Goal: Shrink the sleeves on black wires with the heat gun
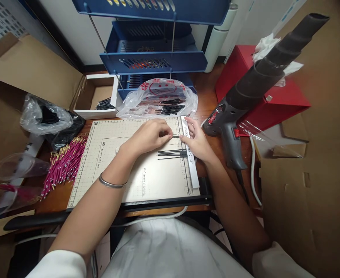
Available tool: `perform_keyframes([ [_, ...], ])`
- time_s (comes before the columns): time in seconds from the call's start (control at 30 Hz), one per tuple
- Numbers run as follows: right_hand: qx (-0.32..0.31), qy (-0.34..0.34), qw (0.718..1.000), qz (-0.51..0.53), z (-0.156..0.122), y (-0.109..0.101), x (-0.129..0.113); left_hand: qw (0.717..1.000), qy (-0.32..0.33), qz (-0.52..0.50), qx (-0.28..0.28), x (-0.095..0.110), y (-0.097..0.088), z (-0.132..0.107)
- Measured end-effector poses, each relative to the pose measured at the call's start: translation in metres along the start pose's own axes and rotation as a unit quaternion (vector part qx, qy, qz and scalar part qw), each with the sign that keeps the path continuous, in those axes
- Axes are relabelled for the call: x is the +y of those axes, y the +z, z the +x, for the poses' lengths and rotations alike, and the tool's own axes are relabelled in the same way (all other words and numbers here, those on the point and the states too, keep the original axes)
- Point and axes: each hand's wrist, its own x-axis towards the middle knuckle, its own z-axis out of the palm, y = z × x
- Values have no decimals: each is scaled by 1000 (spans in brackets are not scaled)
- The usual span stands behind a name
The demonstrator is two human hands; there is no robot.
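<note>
A cream paper cutter (114,181) with printed grid lines lies before me, its white labelled strip (191,166) along the right side. My left hand (152,135) is over the board, thumb and fingertips pinched on one end of a thin black stick (175,136). At the strip, my right hand (196,137) has its thumb at the stick's other end and its fingers over the strip's top. Just below, several thin black sticks (171,154) lie side by side, their right ends against the strip. What exactly the sticks are cannot be made out.
A heat gun (233,112) stands at right by a red box (288,96). Behind the cutter are a clear plastic bag (161,92), a white box (96,114) and blue tiered trays (155,61). Magenta sticks with gold ends (65,162) and clear cups (22,166) lie left.
</note>
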Motion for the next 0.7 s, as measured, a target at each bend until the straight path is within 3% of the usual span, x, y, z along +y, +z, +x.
perform_keyframes([
  [0.7, 18, 8, 1000, 21, 1, 3, -2, 1000, -12, 20, 4, 4, 3, 0],
])
